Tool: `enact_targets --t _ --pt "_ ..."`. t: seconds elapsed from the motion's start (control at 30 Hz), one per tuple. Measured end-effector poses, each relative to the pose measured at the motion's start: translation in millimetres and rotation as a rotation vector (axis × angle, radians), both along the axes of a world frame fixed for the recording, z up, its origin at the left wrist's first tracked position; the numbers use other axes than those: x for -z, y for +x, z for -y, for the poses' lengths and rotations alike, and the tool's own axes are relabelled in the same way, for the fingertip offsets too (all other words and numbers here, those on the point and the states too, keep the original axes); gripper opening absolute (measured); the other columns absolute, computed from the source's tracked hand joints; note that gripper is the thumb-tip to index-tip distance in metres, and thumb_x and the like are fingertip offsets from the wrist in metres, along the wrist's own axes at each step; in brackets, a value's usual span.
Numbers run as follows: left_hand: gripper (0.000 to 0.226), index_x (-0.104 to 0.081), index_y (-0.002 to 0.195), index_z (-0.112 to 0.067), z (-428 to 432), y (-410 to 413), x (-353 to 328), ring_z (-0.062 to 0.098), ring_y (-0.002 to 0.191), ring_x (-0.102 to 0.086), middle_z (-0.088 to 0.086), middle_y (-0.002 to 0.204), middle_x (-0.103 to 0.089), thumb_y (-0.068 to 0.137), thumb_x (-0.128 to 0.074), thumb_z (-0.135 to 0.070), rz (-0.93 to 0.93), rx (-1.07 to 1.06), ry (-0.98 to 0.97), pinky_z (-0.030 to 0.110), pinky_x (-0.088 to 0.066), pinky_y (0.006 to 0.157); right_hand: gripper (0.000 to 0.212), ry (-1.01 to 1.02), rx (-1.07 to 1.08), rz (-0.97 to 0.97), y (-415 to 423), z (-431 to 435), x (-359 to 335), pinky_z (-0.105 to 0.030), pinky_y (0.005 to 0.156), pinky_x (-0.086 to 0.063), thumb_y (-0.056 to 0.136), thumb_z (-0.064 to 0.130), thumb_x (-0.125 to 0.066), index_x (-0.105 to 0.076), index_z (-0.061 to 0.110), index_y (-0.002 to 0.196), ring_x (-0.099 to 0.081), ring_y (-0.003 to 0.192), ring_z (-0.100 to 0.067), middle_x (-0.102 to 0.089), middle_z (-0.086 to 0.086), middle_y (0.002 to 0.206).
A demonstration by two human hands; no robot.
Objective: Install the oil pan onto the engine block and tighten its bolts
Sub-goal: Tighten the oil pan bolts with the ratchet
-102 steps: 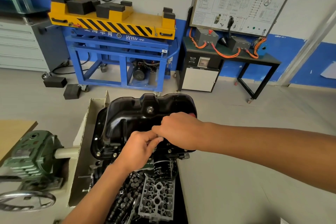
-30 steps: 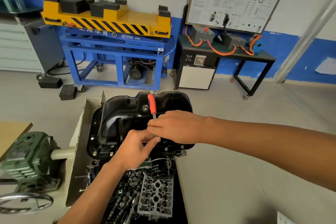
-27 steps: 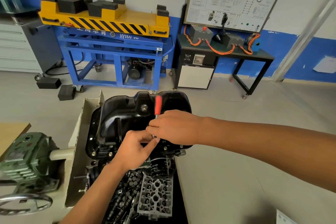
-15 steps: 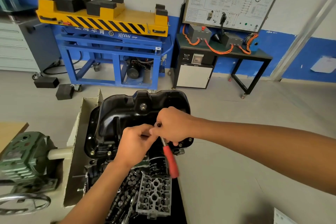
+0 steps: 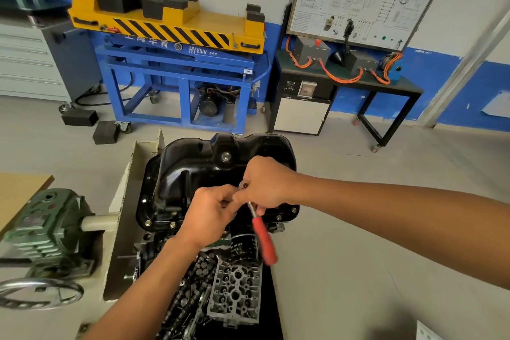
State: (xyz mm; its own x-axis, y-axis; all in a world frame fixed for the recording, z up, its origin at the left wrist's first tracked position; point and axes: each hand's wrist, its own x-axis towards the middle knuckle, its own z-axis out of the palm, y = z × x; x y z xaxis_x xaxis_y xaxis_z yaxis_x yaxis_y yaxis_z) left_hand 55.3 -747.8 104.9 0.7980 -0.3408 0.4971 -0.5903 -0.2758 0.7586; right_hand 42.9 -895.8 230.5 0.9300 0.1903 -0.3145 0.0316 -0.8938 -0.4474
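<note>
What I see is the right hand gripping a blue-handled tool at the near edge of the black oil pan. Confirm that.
One thing is wrong: the handle is red, not blue. The head view shows the right hand gripping a red-handled tool at the near edge of the black oil pan.

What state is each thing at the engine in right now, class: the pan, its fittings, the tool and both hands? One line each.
oil pan, in place, flange down
drain plug, fitted in the pan
flange bolts, in their holes at the near left corner
ratchet, held, red handle pointing toward the person
right hand, grips the ratchet near its head
left hand, fingers curled beside the ratchet head; what it holds is hidden
</note>
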Motion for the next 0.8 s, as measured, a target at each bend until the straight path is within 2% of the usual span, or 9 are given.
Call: enact_targets --t 0.1,0.17,0.27,0.37,0.47,0.53,0.63,0.7,0.8 --pt "0.017 -0.075 0.091 -0.014 -3.3 -1.0 -2.5 0.014 0.073 -0.071 -0.006 0.078 -0.073 0.093 -0.067 -0.029 -0.004 0.068 0.042 0.04 -0.058 0.068 0.029 -0.24 -0.213 0.126 -1.9 1.6 -4.2 -0.034 0.056 -0.05 0.089 0.026 -0.071 -0.067 0.001 0.074 -0.051 0.05 -0.018 -0.058 -0.004 0.056" --pt "0.012 -0.074 0.095 -0.017 -4.6 -0.5 -2.6 0.016 0.077 -0.072 -0.006 0.083 -0.075 0.095 -0.067 -0.027 -0.017 0.115 0.063 0.038 -0.059 0.07 0.027 -0.312 -0.308 0.157 -3.6 4.1 -7.5 -0.036 0.057 -0.052 0.092 0.029 -0.068 -0.065 0.006 0.078 -0.054 0.052 -0.02 -0.061 -0.007 0.062" --pt "0.009 -0.073 0.1 -0.025 -7.6 -0.5 -2.3 0.009 0.085 -0.073 -0.013 0.091 -0.075 0.097 -0.066 -0.021 -0.01 0.172 0.09 0.025 -0.058 0.075 0.022 -0.361 -0.442 0.17 -6.6 8.4 -12.1 -0.037 0.057 -0.052 0.094 0.03 -0.065 -0.063 0.012 0.082 -0.06 0.059 -0.022 -0.062 -0.006 0.068" --pt "0.01 -0.073 0.104 -0.016 -9.0 1.9 -1.0 0.014 0.083 -0.072 -0.008 0.091 -0.075 0.099 -0.064 -0.018 -0.014 0.191 0.149 0.035 -0.058 0.075 0.015 -0.486 -0.563 0.26 -9.0 10.9 -11.3 -0.033 0.052 -0.044 0.096 0.029 -0.06 -0.064 0.015 0.095 -0.059 0.064 -0.021 -0.055 0.002 0.069" --pt "0.014 -0.073 0.109 -0.012 -9.5 5.1 -1.5 0.017 0.086 -0.072 -0.003 0.095 -0.076 0.099 -0.064 -0.014 -0.018 0.194 0.174 0.039 -0.058 0.08 0.009 -0.643 -0.685 0.427 -11.0 10.7 -7.5 -0.029 0.046 -0.028 0.097 0.017 -0.055 -0.062 0.015 0.102 -0.053 0.064 -0.021 -0.038 0.006 0.066" --pt "0.016 -0.073 0.112 -0.012 -9.6 5.4 -3.9 0.012 0.092 -0.072 -0.006 0.099 -0.077 0.098 -0.065 -0.012 -0.001 0.21 0.167 0.033 -0.058 0.085 0.015 -0.7 -0.73 0.503 -12.1 10.3 -7.2 -0.029 0.044 -0.022 0.095 0.01 -0.051 -0.062 0.014 0.103 -0.048 0.065 -0.021 -0.033 0.005 0.063" --pt "0.019 -0.074 0.113 -0.014 -9.4 4.5 -4.9 0.0 0.097 -0.07 -0.018 0.103 -0.075 0.097 -0.066 -0.01 0.018 0.229 0.146 0.019 -0.055 0.087 0.02 -0.738 -0.763 0.537 -13.2 10.4 -7.4 -0.029 0.045 -0.024 0.094 0.006 -0.048 -0.064 0.012 0.104 -0.046 0.068 -0.02 -0.03 0.005 0.062" --pt "0.018 -0.075 0.111 -0.014 -8.6 2.9 -2.7 -0.002 0.097 -0.07 -0.021 0.103 -0.075 0.096 -0.066 -0.009 0.01 0.23 0.136 0.016 -0.054 0.086 0.017 -0.713 -0.76 0.511 -15.3 10.6 -6.9 -0.029 0.045 -0.024 0.094 0.005 -0.05 -0.063 0.01 0.103 -0.044 0.059 -0.018 -0.03 0.005 0.062" --pt "0.018 -0.074 0.112 -0.019 -5.6 -3.0 -1.0 -0.002 0.098 -0.07 -0.022 0.104 -0.074 0.098 -0.064 -0.014 -0.009 0.214 0.099 0.016 -0.055 0.084 0.013 -0.616 -0.65 0.397 -15.9 10.4 -6.6 -0.028 0.044 -0.027 0.093 0.01 -0.059 -0.058 0.014 0.081 -0.041 0.049 -0.015 -0.039 0.003 0.06"
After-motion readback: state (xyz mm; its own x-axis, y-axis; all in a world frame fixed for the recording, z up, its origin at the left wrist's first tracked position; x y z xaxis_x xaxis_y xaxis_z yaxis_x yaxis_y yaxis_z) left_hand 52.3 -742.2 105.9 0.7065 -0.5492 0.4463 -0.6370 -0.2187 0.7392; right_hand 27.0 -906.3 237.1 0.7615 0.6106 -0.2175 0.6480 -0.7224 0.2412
